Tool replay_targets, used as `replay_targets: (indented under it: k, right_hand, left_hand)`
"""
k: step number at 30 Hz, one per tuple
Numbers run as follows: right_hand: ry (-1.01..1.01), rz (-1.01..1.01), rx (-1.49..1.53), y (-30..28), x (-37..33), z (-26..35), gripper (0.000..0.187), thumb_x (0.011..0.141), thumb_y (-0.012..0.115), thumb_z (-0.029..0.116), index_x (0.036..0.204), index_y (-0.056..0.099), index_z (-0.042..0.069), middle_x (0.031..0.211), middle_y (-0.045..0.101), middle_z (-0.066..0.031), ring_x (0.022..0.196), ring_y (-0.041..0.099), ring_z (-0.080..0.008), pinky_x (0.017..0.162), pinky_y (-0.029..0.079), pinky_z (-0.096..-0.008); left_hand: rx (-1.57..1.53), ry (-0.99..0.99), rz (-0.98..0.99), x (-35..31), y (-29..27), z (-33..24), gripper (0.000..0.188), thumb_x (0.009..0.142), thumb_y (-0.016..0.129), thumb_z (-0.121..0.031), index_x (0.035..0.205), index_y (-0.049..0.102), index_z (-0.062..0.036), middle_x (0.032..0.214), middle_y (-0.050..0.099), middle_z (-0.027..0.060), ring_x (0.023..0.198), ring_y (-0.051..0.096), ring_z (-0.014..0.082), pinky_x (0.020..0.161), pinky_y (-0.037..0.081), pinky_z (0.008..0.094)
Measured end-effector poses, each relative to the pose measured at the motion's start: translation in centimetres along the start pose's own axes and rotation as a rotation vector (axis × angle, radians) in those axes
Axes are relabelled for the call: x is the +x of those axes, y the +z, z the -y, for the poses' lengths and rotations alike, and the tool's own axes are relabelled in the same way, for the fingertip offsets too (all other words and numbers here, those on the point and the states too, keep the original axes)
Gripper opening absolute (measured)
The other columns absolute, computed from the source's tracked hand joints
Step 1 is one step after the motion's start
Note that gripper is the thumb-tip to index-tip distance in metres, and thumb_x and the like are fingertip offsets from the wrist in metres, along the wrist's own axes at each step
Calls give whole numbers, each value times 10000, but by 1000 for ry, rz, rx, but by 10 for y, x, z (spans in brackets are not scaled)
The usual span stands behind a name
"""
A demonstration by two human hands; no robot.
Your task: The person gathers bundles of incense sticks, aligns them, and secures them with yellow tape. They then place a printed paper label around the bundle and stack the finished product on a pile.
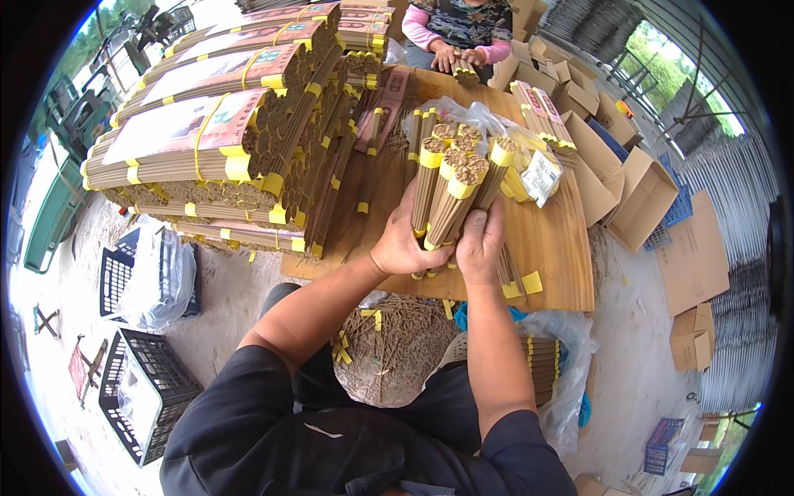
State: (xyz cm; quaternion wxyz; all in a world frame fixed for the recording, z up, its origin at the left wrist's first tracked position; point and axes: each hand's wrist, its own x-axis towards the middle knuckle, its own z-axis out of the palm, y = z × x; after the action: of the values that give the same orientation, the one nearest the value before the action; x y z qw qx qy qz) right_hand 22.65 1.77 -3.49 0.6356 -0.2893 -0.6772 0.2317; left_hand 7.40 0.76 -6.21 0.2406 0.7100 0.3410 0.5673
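Between my two hands I hold several bundles of brown incense sticks (447, 202), gathered upright and tilted slightly to the right, each bound with yellow paper bands. My left hand (400, 241) wraps round their lower left side. Closed on the right side, my right hand (481, 245) has its thumb pressed against the bundles. Just behind them stand or lean more bundles, partly hidden. A few loose sticks and a yellow paper strip (523, 285) lie on the wooden table (556, 248) by my right wrist.
A tall stack of labelled incense packs (207, 132) fills the table's left side. Clear plastic and wrapped packs (539, 124) lie to the right. Opposite, a person (463, 33) in pink sleeves handles a bundle. Cardboard boxes (641, 194) stand right; black crates (147, 397) stand left.
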Motion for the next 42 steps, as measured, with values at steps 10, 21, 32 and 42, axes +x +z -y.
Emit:
replay_targets:
  k: [10,21,32,42]
  right_hand:
    - [29,-7,104,9,-7,-5,574,1064,458,517,1273,544,-11,1124,638,-123,1032,610,-227,915,482,-364]
    - [143,58,394,4,7,32,1043,773,841,579,1450,345,-40,1332,539,-147,1237,537,-235,1062,435,-396]
    - [154,133,379,-13,10,30,473,907,733,183,1286,558,-38,1156,658,-99,1037,629,-189,942,498,-354]
    - [213,162,494,-10,10,24,458,921,736,211,1275,582,-36,1161,668,-97,1042,637,-181,923,509,-343]
  left_hand:
    - [65,39,47,0,0,8,1078,649,855,-280,1522,305,33,1494,452,227,1402,456,353,1176,346,427]
    - [9,47,79,-2,5,-5,1286,652,929,-511,1559,210,50,1513,431,267,1402,467,386,1156,381,451]
    - [-73,52,38,-1,13,-4,1297,730,726,-777,1554,188,68,1487,446,294,1341,516,448,1104,429,476]
    - [-304,-161,174,9,2,4,1055,599,982,-472,1389,496,31,1244,663,164,1146,657,225,998,504,380]
